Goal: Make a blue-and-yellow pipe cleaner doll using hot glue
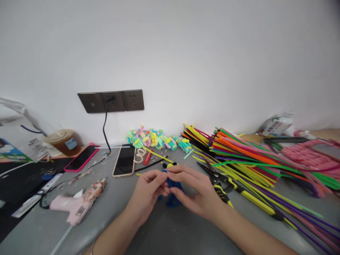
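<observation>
The left hand and the right hand are together above the middle of the grey tabletop. Both hands are clamped by the fingertips on a small blue fuzzy pipe-cleaner piece, located between them and partly covered by the fingers. A yellow part with dark round balls shows at the top of the piece.

Just beside the right hand, black pliers with yellow-and-black handles lie with the jaws spread and pointed toward the far edge of the tabletop. Beyond the pliers, a bundle of multicoloured fuzzy pipe cleaners extends from the far edge toward the right edge.

At the far edge, ahead of the hands, is a pile of small pastel fuzzy pieces. In front of the pile lie a cream coiled strip and a flat red strip. To their left lies a smartphone with a black screen and gold rim.

Toward the left edge, a pale pink glue gun lies on its side, well apart from the hands.
</observation>
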The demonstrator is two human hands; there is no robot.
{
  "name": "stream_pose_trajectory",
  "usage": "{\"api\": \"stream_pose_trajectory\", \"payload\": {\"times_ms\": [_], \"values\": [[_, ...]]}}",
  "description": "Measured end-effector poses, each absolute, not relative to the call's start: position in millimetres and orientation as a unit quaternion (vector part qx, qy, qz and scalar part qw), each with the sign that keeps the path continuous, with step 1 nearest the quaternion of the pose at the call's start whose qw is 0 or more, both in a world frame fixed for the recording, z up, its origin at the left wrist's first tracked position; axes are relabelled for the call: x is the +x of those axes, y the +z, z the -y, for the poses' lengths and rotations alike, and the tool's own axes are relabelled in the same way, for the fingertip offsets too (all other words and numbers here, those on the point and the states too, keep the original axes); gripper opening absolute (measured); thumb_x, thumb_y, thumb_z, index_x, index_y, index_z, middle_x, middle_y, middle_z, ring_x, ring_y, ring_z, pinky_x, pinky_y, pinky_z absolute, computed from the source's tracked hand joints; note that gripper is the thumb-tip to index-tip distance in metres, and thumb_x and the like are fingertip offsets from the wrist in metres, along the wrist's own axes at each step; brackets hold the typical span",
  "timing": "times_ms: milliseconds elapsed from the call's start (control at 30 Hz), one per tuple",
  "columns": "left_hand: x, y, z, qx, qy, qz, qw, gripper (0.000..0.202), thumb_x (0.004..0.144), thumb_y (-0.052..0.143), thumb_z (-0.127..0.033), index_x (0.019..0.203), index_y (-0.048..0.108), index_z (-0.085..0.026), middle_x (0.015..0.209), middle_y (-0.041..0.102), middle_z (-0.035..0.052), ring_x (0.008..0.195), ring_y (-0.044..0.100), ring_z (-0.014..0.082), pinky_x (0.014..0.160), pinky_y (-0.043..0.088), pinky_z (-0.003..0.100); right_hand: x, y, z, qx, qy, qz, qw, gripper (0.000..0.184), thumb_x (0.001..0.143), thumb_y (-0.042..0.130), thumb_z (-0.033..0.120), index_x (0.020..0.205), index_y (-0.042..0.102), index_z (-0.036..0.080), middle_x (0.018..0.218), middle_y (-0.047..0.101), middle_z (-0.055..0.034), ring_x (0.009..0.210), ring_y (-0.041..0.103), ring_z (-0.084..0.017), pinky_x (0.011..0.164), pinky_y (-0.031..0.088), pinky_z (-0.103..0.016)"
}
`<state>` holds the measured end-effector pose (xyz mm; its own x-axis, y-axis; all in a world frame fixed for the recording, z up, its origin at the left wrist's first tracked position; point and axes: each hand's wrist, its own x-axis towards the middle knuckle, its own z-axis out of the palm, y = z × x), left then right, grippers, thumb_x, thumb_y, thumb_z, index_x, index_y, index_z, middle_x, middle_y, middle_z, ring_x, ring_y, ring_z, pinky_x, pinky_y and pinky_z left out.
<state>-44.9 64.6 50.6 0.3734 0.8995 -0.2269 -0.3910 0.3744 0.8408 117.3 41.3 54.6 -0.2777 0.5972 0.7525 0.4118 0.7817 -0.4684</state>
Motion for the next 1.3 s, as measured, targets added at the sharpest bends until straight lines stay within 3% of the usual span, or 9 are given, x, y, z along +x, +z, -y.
{"api": "stream_pose_trajectory", "payload": {"times_ms": [133, 400, 533, 633, 733, 933, 1300], "values": [[-43.2, 51.4, -62.6, 0.334, 0.437, -0.355, 0.756, 0.041, 0.054, 0.091, -0.044, 0.058, 0.065, -0.012, 0.053, 0.056, -0.0031, 0.049, 0.047, 0.0047, 0.047, 0.038, 0.015, 118.3, 51.6, -42.9, -0.329, 0.051, 0.807, 0.487, 0.014, 0.086, 0.068, 0.024, 0.100, 0.065, 0.020, 0.104, 0.075, -0.0136, 0.093, 0.072, -0.021, 0.081, 0.059, -0.031], [-44.2, 49.0, -62.8, 0.407, 0.451, -0.366, 0.705, 0.045, 0.063, 0.084, -0.049, 0.053, 0.057, -0.013, 0.050, 0.043, -0.0060, 0.047, 0.029, 0.0042, 0.045, 0.022, 0.019, 121.8, 51.6, -47.0, -0.321, 0.024, 0.791, 0.521, 0.011, 0.089, 0.065, 0.013, 0.095, 0.070, 0.021, 0.096, 0.079, -0.0087, 0.085, 0.075, -0.019, 0.076, 0.059, -0.029], [-49.6, 45.1, -69.8, 0.497, 0.443, -0.380, 0.642, 0.035, 0.072, 0.077, -0.045, 0.062, 0.064, -0.014, 0.057, 0.052, -0.0032, 0.049, 0.035, 0.0058, 0.046, 0.025, 0.020, 123.8, 57.3, -47.2, -0.331, 0.017, 0.784, 0.525, 0.012, 0.090, 0.064, 0.014, 0.095, 0.071, 0.022, 0.091, 0.080, -0.0061, 0.080, 0.076, -0.018, 0.072, 0.058, -0.028], [-54.6, 44.0, -73.4, 0.589, 0.466, -0.385, 0.537, 0.017, 0.074, 0.077, -0.032, 0.075, 0.073, -0.016, 0.065, 0.058, -0.0012, 0.057, 0.046, 0.0090, 0.053, 0.036, 0.020, 124.4, 58.7, -47.6, -0.361, 0.038, 0.765, 0.532, 0.009, 0.090, 0.064, 0.018, 0.091, 0.071, 0.023, 0.087, 0.080, -0.0042, 0.075, 0.075, -0.017, 0.070, 0.057, -0.028], [-57.3, 44.4, -73.3, 0.641, 0.498, -0.376, 0.447, 0.012, 0.073, 0.078, -0.025, 0.084, 0.076, -0.019, 0.073, 0.062, -0.0001, 0.060, 0.051, 0.0098, 0.053, 0.039, 0.020, 124.4, 56.1, -48.2, -0.383, 0.065, 0.749, 0.537, 0.007, 0.088, 0.067, 0.018, 0.087, 0.071, 0.023, 0.083, 0.079, -0.0022, 0.073, 0.074, -0.017, 0.068, 0.056, -0.026], [-58.6, 42.7, -72.6, 0.694, 0.546, -0.325, 0.339, 0.002, 0.075, 0.079, -0.020, 0.076, 0.078, -0.021, 0.069, 0.067, 0.0008, 0.059, 0.057, 0.0104, 0.050, 0.041, 0.018, 124.6, 51.9, -47.6, -0.403, 0.134, 0.732, 0.532, 0.005, 0.087, 0.069, 0.018, 0.086, 0.073, 0.021, 0.080, 0.077, -0.0014, 0.073, 0.072, -0.016, 0.068, 0.055, -0.024], [-60.5, 47.8, -70.9, 0.747, 0.541, -0.297, 0.250, 0.009, 0.077, 0.074, -0.010, 0.077, 0.075, -0.019, 0.071, 0.071, -0.0003, 0.059, 0.059, 0.0082, 0.052, 0.045, 0.015, 124.0, 51.7, -50.4, -0.387, 0.212, 0.730, 0.522, 0.007, 0.088, 0.066, 0.021, 0.083, 0.070, 0.020, 0.076, 0.074, -0.0013, 0.071, 0.068, -0.014, 0.069, 0.051, -0.021]]}}
